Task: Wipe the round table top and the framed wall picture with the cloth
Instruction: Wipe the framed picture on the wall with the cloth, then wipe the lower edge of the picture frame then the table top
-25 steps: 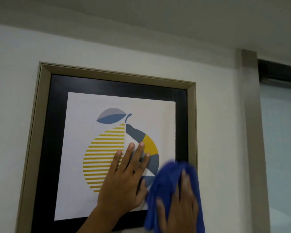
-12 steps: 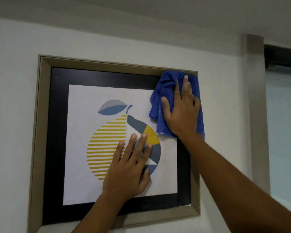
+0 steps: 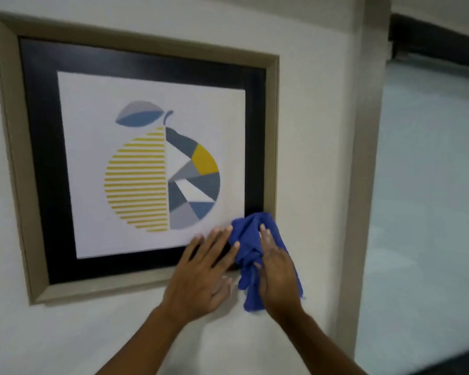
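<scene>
White wall (image 3: 314,131) carries framed pic (image 3: 136,163); blue cloth (image 3: 248,239) over its btm-rt corner.

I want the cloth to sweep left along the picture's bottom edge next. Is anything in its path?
Yes: the left hand lies flat across the lower edge of the framed picture, directly left of the blue cloth that the right hand presses. Nothing else visible lies on the picture.
</scene>
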### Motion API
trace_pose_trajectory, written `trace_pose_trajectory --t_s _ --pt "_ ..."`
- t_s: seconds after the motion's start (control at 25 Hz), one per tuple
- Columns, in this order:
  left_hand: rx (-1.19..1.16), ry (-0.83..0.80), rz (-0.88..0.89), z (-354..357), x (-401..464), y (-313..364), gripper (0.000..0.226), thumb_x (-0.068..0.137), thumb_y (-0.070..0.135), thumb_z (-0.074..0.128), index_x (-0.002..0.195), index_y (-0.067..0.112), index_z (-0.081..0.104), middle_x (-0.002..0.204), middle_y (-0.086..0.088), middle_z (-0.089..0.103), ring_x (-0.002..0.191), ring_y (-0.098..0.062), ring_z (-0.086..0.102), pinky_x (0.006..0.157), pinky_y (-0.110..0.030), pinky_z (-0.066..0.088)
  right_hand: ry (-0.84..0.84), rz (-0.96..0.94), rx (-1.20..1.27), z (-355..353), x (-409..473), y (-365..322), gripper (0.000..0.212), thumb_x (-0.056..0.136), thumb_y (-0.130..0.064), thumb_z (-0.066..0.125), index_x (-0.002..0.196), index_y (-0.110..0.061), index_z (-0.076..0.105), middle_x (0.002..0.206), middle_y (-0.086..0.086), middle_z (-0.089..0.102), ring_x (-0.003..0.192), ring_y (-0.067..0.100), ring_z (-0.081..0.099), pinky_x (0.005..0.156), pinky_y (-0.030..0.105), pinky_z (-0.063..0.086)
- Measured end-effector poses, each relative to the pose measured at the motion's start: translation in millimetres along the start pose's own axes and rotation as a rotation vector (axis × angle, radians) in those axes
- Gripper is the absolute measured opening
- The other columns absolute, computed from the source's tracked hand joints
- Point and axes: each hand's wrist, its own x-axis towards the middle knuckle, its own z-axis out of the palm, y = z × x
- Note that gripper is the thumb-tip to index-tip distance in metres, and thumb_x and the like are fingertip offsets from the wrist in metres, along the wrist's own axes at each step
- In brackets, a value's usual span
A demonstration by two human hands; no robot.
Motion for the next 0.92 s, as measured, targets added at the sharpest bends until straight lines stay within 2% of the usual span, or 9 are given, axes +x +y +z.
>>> trace_pose_trajectory --t_s 0.16,0.28,0.4,0.48,0.56,0.64,0.76,0.84,0.92 --pt "-0.276 -0.124 -0.087 39 -44 91 0.072 0.099 0.041 0.043 0.159 0.017 0.013 0.168 -0.011 0.013 0.153 -0.028 0.016 0.120 -0.049 0.021 -0.027 -0.126 -0.135 -42 -84 51 0.052 0.096 -0.012 0.039 0.148 -0.008 0.033 0.154 0.008 0.038 0.131 0.015 0.044 0.109 0.025 0.031" --pt "-0.383 -0.307 -0.017 67 -74 163 0.072 0.100 0.046 0.042 0.160 0.019 0.012 0.168 -0.011 0.014 0.154 -0.026 0.014 0.120 -0.047 0.021 -0.088 0.035 -0.244 -70 -175 94 0.046 0.100 -0.022 0.037 0.144 -0.009 0.039 0.149 0.005 0.040 0.125 0.013 0.041 0.102 0.029 0.037" --pt "-0.535 -0.516 0.032 97 -114 246 0.073 0.100 0.048 0.041 0.160 0.023 0.007 0.167 -0.007 0.014 0.153 -0.024 0.015 0.118 -0.046 0.022 -0.238 0.218 -0.299 -95 -268 127 0.047 0.106 -0.036 0.026 0.139 -0.009 0.045 0.140 0.012 0.053 0.119 0.016 0.046 0.096 0.036 0.044" --pt "-0.670 -0.652 0.038 116 -148 303 0.071 0.100 0.048 0.043 0.159 0.026 0.010 0.166 -0.004 0.017 0.152 -0.023 0.017 0.118 -0.047 0.028 -0.335 0.324 -0.356 -110 -333 153 0.043 0.102 -0.030 0.035 0.139 -0.011 0.046 0.140 0.011 0.055 0.119 0.015 0.048 0.096 0.033 0.044" --pt "-0.799 -0.793 0.029 136 -186 357 0.071 0.099 0.046 0.048 0.158 0.025 0.015 0.166 -0.005 0.019 0.152 -0.023 0.018 0.118 -0.049 0.032 -0.459 0.429 -0.395 -121 -397 179 0.048 0.094 -0.017 0.054 0.141 -0.012 0.048 0.146 0.008 0.048 0.128 0.019 0.050 0.101 0.032 0.039" --pt "-0.909 -0.948 0.011 166 -233 417 0.071 0.099 0.047 0.046 0.159 0.024 0.014 0.167 -0.004 0.014 0.153 -0.023 0.014 0.119 -0.046 0.027 -0.588 0.536 -0.416 -123 -474 213 0.056 0.089 -0.009 0.065 0.142 -0.013 0.048 0.150 0.004 0.041 0.137 0.020 0.043 0.105 0.031 0.033" --pt "-0.949 -1.137 -0.060 220 -307 492 0.071 0.099 0.049 0.039 0.159 0.027 0.006 0.169 0.001 -0.001 0.154 -0.018 0.003 0.121 -0.042 0.021 -0.734 0.604 -0.453 -113 -572 268 0.058 0.088 -0.014 0.070 0.142 -0.012 0.049 0.151 0.003 0.036 0.139 0.018 0.037 0.105 0.030 0.030" --pt "-0.932 -1.205 -0.047 270 -357 538 0.072 0.100 0.045 0.041 0.159 0.026 0.003 0.168 0.001 -0.005 0.155 -0.019 0.003 0.122 -0.042 0.022 -0.833 0.604 -0.503 -92 -637 319 0.056 0.092 -0.020 0.065 0.144 -0.010 0.046 0.152 0.004 0.028 0.139 0.023 0.040 0.104 0.035 0.038" --pt "-0.898 -1.214 0.060 312 -397 579 0.069 0.102 0.039 0.043 0.159 0.021 0.008 0.168 -0.005 0.003 0.154 -0.025 0.010 0.119 -0.045 0.025 -0.987 0.657 -0.518 -64 -697 355 0.058 0.102 -0.033 0.046 0.152 -0.010 0.028 0.156 0.003 0.009 0.146 0.024 0.027 0.110 0.038 0.033"
